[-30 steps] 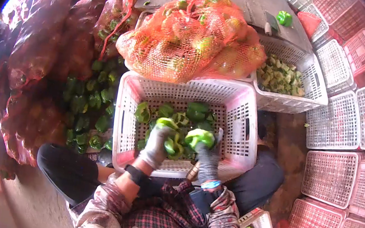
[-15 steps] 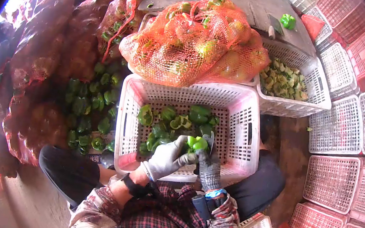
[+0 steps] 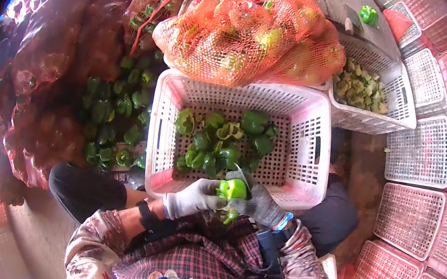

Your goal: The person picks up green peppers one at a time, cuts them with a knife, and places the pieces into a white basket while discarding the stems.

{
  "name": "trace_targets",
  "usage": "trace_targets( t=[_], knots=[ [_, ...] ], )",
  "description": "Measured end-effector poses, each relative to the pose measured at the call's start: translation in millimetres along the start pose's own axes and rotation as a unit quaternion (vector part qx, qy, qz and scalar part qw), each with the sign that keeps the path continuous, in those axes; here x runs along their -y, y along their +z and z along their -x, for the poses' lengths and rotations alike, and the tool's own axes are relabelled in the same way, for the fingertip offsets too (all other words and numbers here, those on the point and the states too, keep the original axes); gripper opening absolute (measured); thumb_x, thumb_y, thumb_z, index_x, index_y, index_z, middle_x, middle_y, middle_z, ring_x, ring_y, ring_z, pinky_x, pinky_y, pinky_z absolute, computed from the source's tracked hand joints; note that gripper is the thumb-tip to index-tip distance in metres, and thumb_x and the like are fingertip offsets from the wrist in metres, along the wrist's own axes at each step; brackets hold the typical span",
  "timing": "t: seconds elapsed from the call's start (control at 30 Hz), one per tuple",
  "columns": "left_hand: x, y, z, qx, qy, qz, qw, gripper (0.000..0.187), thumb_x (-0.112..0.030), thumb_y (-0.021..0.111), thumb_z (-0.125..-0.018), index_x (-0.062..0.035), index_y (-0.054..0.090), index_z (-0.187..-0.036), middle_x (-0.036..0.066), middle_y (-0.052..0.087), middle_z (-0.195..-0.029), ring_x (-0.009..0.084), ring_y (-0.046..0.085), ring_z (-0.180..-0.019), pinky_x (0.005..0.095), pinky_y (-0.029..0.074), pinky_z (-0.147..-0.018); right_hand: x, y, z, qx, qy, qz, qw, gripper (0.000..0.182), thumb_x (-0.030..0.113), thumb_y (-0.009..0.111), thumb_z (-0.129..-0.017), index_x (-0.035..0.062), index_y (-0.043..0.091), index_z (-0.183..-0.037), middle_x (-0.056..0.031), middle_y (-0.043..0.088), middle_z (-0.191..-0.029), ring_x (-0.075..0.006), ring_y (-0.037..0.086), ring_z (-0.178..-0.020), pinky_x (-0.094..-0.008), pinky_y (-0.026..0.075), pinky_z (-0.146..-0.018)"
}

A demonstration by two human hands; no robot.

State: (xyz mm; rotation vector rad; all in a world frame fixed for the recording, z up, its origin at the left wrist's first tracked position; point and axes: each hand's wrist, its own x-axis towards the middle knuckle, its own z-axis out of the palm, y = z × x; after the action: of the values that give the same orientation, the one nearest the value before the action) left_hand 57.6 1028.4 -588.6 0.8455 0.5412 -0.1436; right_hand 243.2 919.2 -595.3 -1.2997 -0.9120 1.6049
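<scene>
My left hand (image 3: 192, 197), in a white glove, grips a bright green bell pepper (image 3: 233, 189) from the left. In a grey glove, my right hand (image 3: 261, 206) closes around a small knife, whose blade (image 3: 241, 175) shows just above the pepper. Both hands meet over the near rim of a white-pink plastic crate (image 3: 314, 153), close to my body. Several green pepper pieces (image 3: 223, 139) lie in the crate's bottom.
An orange mesh sack of peppers (image 3: 251, 28) lies across the crate's far side. A white crate of cut pieces (image 3: 361, 88) stands at the back right. Loose peppers (image 3: 114, 117) and dark red sacks (image 3: 45, 55) are piled on the left. Pink and white crates (image 3: 414, 214) fill the right.
Both hands have drawn back from inside the crate to its near rim, bringing one pepper with them. The hands have closed together on it.
</scene>
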Motion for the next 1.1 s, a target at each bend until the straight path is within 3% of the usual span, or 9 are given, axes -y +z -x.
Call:
trace_targets(
  t=[0.07,0.23,0.37,0.43,0.6,0.7,0.87,0.97,1.1],
  knots=[
    [-9.6,-10.5,4.4,0.115,0.007,0.064,0.991,0.038,-0.032,0.059,-0.086,-0.0017,0.056,-0.109,0.006,0.064,-0.088,0.0147,0.062,-0.073,0.025,0.05,-0.06,2.8,0.7,-2.8,0.006,-0.098,-0.005,0.995,0.055,0.016,0.067,-0.079,0.0079,0.044,-0.128,-0.0055,0.054,-0.114,-0.0163,0.051,-0.104,-0.0315,0.044,-0.09],
    [-21.2,-6.0,-19.9,-0.04,0.16,0.132,0.977,0.045,-0.028,0.056,-0.089,-0.0022,0.048,-0.125,0.005,0.06,-0.11,0.0143,0.059,-0.093,0.0295,0.05,-0.077,-15.5,-12.7,-21.3,-0.244,-0.142,0.067,0.957,0.057,0.016,0.068,-0.082,0.005,0.042,-0.131,-0.0065,0.055,-0.114,-0.0167,0.052,-0.101,-0.0302,0.044,-0.09],
    [-33.3,-4.0,-41.5,-0.115,0.148,0.137,0.973,0.039,-0.013,0.053,-0.091,-0.0052,0.046,-0.128,0.006,0.057,-0.118,0.017,0.057,-0.104,0.0343,0.049,-0.086,-23.5,-19.1,-7.1,-0.404,0.031,0.347,0.845,0.063,0.045,0.063,-0.083,0.0066,0.044,-0.13,-0.0252,0.061,-0.097,-0.0391,0.06,-0.088,-0.0446,0.049,-0.073],
    [-48.3,-1.2,-67.1,-0.088,0.123,0.144,0.978,0.041,-0.01,0.052,-0.09,-0.0052,0.044,-0.13,0.008,0.055,-0.12,0.018,0.055,-0.107,0.0377,0.048,-0.091,-93.5,-30.1,-19.7,-0.426,0.005,0.218,0.878,0.061,0.051,0.059,-0.083,0.0102,0.048,-0.127,-0.0244,0.063,-0.089,-0.0421,0.06,-0.084,-0.0473,0.048,-0.071],
    [-179.2,91.3,-151.8,0.062,0.262,0.052,0.962,0.05,-0.021,0.056,-0.089,-0.0087,0.039,-0.134,0.002,0.051,-0.123,0.0156,0.053,-0.104,0.0335,0.048,-0.083,-53.4,-21.2,-3.4,-0.437,0.024,0.24,0.866,0.051,0.046,0.057,-0.087,0.0111,0.053,-0.123,-0.0187,0.066,-0.096,-0.0346,0.064,-0.088,-0.0418,0.05,-0.075],
    [-226.4,109.1,-137.2,-0.032,0.324,-0.074,0.943,0.053,-0.019,0.06,-0.088,-0.0067,0.039,-0.136,0.003,0.052,-0.122,0.0124,0.054,-0.099,0.0302,0.049,-0.079,-54.3,-15.5,-2.8,-0.435,-0.093,0.228,0.866,0.034,0.034,0.056,-0.09,0.005,0.06,-0.109,-0.0171,0.067,-0.097,-0.0302,0.066,-0.087,-0.0376,0.051,-0.076],
    [-224.9,-43.1,5.1,-0.326,0.413,-0.368,0.766,0.024,-0.006,0.06,-0.086,-0.0045,0.063,-0.11,0.0,0.064,-0.088,0.007,0.057,-0.074,0.0226,0.048,-0.067,-99.5,-16.2,-6.5,-0.327,-0.025,0.18,0.928,0.036,0.04,0.057,-0.088,0.0066,0.062,-0.1,-0.0197,0.063,-0.073,-0.0334,0.064,-0.068,-0.0413,0.049,-0.06],
    [-203.0,-163.0,124.2,-0.52,0.349,-0.123,0.77,0.022,-0.009,0.058,-0.086,-0.0065,0.064,-0.107,-0.001,0.064,-0.087,0.0075,0.058,-0.071,0.0235,0.048,-0.062,-88.5,-13.4,-8.6,-0.282,-0.011,0.292,0.914,0.032,0.031,0.056,-0.09,0.0043,0.059,-0.109,-0.0118,0.062,-0.074,-0.0222,0.059,-0.062,-0.0347,0.047,-0.058],
    [-120.3,-308.6,207.5,-0.701,0.236,-0.128,0.661,0.017,-0.013,0.053,-0.085,-0.0073,0.066,-0.094,0.0,0.057,-0.068,0.0103,0.054,-0.06,0.0268,0.043,-0.054,-55.8,2.3,-24.0,-0.278,0.026,0.33,0.902,0.029,0.032,0.06,-0.085,0.0122,0.062,-0.107,-0.0163,0.061,-0.067,-0.0334,0.06,-0.06,-0.0402,0.048,-0.055]
  ],
)
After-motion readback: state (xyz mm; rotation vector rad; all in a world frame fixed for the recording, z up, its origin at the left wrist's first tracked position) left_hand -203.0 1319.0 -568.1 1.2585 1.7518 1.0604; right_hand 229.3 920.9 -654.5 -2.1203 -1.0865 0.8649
